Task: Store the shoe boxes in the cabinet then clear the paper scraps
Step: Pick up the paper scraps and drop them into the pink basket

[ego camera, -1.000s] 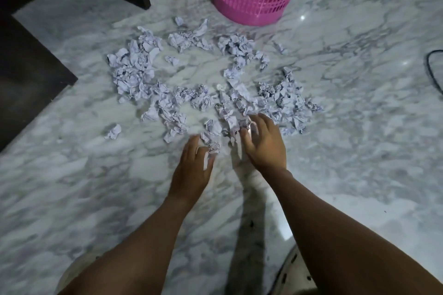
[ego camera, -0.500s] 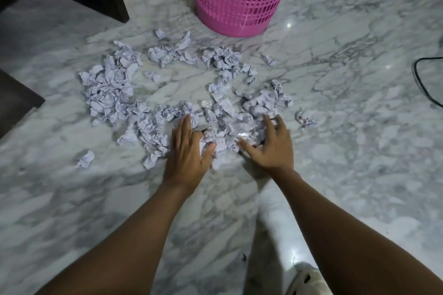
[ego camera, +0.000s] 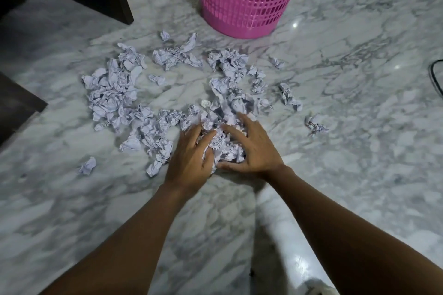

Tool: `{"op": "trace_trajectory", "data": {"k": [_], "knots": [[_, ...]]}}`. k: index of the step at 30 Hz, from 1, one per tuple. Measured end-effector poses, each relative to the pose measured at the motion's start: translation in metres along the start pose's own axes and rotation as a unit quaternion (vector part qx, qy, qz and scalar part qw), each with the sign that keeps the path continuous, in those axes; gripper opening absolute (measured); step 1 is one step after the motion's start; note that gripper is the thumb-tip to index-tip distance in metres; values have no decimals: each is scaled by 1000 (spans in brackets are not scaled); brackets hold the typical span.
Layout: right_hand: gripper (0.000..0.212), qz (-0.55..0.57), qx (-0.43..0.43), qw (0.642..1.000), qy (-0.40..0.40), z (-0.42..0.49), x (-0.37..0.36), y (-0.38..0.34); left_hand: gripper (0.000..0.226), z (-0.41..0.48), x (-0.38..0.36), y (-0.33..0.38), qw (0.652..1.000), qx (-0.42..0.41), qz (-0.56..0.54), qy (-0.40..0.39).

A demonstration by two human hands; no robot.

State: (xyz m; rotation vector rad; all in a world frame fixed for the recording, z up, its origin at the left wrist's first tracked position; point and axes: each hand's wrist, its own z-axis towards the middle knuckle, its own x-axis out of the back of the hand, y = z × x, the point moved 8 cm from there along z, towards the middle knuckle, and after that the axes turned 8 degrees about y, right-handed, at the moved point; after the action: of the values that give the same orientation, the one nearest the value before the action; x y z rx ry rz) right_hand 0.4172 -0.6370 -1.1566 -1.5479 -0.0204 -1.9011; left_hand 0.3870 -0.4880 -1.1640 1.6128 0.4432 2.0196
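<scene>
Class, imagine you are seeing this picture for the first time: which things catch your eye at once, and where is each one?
The pink plastic basket stands out first, at the top centre on the grey marble floor. In front of it lies a wide scatter of crumpled paper scraps, thickest at left and centre. Nearest the viewer, the left hand and right hand, fingers spread, press in on a heap of scraps from either side.

Your left hand, reaching from 7 o'clock, and right hand, from 5 o'clock, lie palm-down side by side, fingers spread, thumbs close together.
</scene>
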Motion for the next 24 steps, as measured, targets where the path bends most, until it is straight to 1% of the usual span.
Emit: {"op": "trace_trajectory", "data": {"k": [3,5,7,10,12,14,16,20,22,24], "knots": [[62,10,23,998,62,-1,-5,-16,44,0,1,0,1000,-5,-21,3],[52,22,12,996,91,-2,-4,-19,44,-1,2,1,999,-14,-35,11],[47,23,3,995,101,-3,-8,-18,44,-3,4,2,998,-18,-44,27],[46,29,-6,993,110,-3,-10,-18,41,-5,6,3,997,-16,-48,57],[47,49,7,992,112,-2,-10,-21,36,-4,8,4,996,-19,-49,74],[49,66,34,992,99,1,-12,-24,33,-2,9,4,995,-13,-59,77],[48,75,42,993,81,4,-16,-26,32,-2,10,4,995,-8,-59,79],[53,93,20,993,63,5,-18,-32,32,-2,12,0,993,15,-63,96],[54,106,12,992,72,5,-17,-34,38,0,10,-2,993,20,-59,100],[52,111,2,990,88,6,-16,-33,37,3,7,-4,994,14,-38,104]]}}
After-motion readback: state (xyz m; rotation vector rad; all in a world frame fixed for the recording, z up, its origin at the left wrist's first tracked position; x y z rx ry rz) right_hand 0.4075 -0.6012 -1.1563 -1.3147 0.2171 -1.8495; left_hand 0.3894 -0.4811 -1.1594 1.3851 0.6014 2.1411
